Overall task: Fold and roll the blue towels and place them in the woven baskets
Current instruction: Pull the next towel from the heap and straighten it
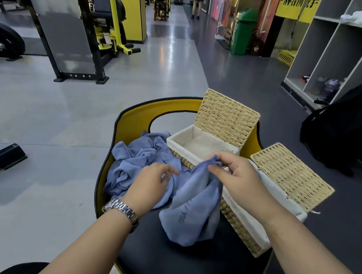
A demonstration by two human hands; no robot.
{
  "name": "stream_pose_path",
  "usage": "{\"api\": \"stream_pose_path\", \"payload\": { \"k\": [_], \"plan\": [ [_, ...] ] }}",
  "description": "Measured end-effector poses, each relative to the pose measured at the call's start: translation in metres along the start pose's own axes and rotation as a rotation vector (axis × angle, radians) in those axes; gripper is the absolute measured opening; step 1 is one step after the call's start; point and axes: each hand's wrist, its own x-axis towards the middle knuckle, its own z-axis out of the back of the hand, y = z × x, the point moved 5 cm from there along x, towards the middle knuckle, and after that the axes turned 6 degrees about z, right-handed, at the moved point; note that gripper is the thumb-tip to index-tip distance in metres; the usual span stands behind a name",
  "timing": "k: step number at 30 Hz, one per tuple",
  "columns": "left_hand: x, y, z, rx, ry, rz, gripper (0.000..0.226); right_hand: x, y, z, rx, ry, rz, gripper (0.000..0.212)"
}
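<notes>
Left hand point(149, 184) with steel wristwatch point(121, 209): fingers relaxed on crumpled blue towel pile point(136, 156) | right hand point(237, 176), 1 o'clock: pinching hanging blue towel point(193, 207) | lidded woven baskets point(209, 140), 12 o'clock

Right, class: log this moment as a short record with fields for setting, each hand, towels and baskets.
setting: gym floor, yellow-and-black padded seat
right hand: pinches the top edge of a hanging blue cloth towel
left hand: fingers loosely curled, over the crumpled blue towel pile
far woven basket: lid up, white liner, nothing visible inside
near woven basket: lid up, inside mostly hidden
folding: not started
</notes>
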Motion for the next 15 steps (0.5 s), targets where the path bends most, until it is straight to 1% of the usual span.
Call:
{"api": "stream_pose_path", "payload": {
  "k": [2, 4, 5, 7, 9, 10, 11, 13, 14, 15],
  "plan": [
    [-0.002, -0.001, -0.015, 0.094, 0.097, -0.056, 0.031, 0.000, 0.008, 0.006, 0.098, -0.027, 0.037, 0.014],
    [-0.008, -0.007, -0.031, 0.156, 0.249, -0.106, 0.023, -0.001, 0.013, 0.012, 0.217, -0.073, 0.045, 0.014],
    [-0.012, -0.010, -0.039, 0.207, 0.331, -0.138, 0.026, -0.001, 0.013, 0.015, 0.272, -0.100, 0.036, 0.017],
    [-0.022, -0.011, -0.058, 0.290, 0.502, -0.205, 0.039, -0.001, 0.014, 0.020, 0.350, -0.153, 0.006, 0.022],
    [-0.031, -0.005, -0.072, 0.296, 0.665, -0.185, 0.043, -0.001, 0.011, 0.024, 0.400, -0.198, -0.017, 0.022],
    [-0.036, -0.003, -0.078, 0.257, 0.730, -0.157, 0.046, -0.002, 0.011, 0.026, 0.402, -0.211, -0.021, 0.021],
    [-0.041, -0.002, -0.082, 0.244, 0.782, -0.115, 0.047, -0.002, 0.011, 0.027, 0.390, -0.220, -0.025, 0.021],
    [-0.053, -0.005, -0.089, 0.270, 0.857, -0.065, 0.039, -0.002, 0.012, 0.029, 0.373, -0.232, -0.028, 0.021],
    [-0.055, -0.005, -0.094, 0.302, 0.861, -0.077, 0.033, -0.002, 0.012, 0.030, 0.366, -0.239, -0.028, 0.021],
    [-0.056, -0.006, -0.097, 0.329, 0.809, -0.107, 0.030, -0.002, 0.013, 0.031, 0.356, -0.249, -0.026, 0.021]
  ]
}}
